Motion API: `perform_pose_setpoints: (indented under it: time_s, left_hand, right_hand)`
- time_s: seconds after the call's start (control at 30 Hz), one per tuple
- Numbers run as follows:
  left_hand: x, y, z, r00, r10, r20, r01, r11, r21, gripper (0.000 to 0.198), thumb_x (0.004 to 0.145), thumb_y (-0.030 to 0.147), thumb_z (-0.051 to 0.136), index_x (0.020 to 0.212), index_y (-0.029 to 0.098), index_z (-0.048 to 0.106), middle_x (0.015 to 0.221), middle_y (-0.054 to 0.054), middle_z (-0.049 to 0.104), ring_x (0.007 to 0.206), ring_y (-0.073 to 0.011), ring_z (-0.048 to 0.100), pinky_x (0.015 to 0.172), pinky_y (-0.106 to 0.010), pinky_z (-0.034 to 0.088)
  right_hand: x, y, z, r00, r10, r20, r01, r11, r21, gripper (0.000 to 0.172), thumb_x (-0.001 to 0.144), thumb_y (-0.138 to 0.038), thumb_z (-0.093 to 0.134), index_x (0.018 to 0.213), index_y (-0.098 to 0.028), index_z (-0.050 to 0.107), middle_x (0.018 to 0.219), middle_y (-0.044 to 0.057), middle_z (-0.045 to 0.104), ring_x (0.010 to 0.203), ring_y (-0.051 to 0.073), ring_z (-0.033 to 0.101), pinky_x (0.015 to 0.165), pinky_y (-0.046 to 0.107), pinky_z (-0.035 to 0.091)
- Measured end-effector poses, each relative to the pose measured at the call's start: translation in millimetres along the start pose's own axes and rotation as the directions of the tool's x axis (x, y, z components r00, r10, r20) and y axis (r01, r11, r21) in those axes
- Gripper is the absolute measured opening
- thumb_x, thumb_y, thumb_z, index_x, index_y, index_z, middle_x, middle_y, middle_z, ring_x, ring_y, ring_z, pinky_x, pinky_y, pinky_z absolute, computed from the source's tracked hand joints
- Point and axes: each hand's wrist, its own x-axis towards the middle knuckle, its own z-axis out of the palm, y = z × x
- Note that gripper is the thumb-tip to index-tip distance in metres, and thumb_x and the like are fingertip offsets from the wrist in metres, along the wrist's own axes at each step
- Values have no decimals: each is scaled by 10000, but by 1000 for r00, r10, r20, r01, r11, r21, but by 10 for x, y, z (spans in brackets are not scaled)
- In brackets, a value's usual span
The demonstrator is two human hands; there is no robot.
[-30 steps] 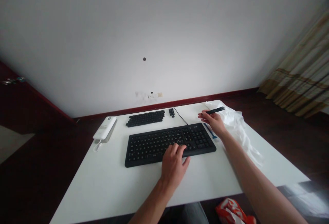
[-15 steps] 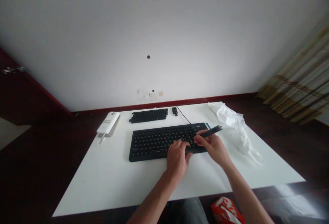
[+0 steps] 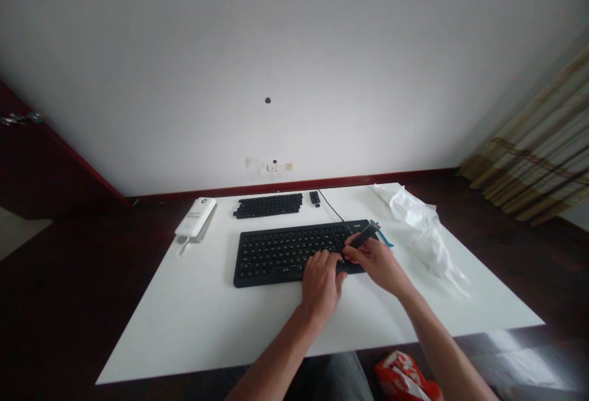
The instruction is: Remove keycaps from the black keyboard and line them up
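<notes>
Now the right hand (image 3: 376,261) has brought its pinched black tool (image 3: 365,235) over the keyboard (image 3: 271,251), seemingly working beside the loosely spread left hand (image 3: 320,279).

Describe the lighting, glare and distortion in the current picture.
Head view: pale glare on the floor at lower right; head view: grey shadow beside the white device; head view: curtain slanting, apparently wide-angle distortion; head view: dark tool in the right hand lacks fine detail.

The keyboard (image 3: 271,252) is black, the table (image 3: 197,327) white (the curtain (image 3: 536,143) banded cream and gold).
</notes>
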Motion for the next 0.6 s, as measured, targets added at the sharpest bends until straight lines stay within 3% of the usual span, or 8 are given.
perform_pose_setpoints:
  time_s: [0.2,0.33,0.6]
  left_hand:
    - [9,-8,15,1000,4,2,-4,1000,21,265,927,257,739,1166,233,625,1110,-37,655,1064,-251,586,922,-415,474]
    - [-74,-27,6,1000,20,-16,-20,1000,9,175,953,213,690,1123,254,677,1073,-33,662,1035,-239,599,913,-402,475]
    - [-291,-12,-46,995,86,46,-91,987,134,362,966,140,580,1284,285,675,1037,-57,651,1001,-249,583,894,-428,462]
  right_hand:
    - [36,14,-24,999,-4,53,3,1000,28,243,898,-449,720,1005,-232,705,813,43,762,766,259,741,718,364,605]
    - [46,-10,-85,993,-30,116,31,999,-8,221,902,-434,709,967,-223,696,750,17,712,712,224,699,678,331,572]
    - [107,-346,-189,936,-136,324,209,957,-201,110,911,-320,670,882,-242,742,762,-1,744,689,199,675,644,286,511]
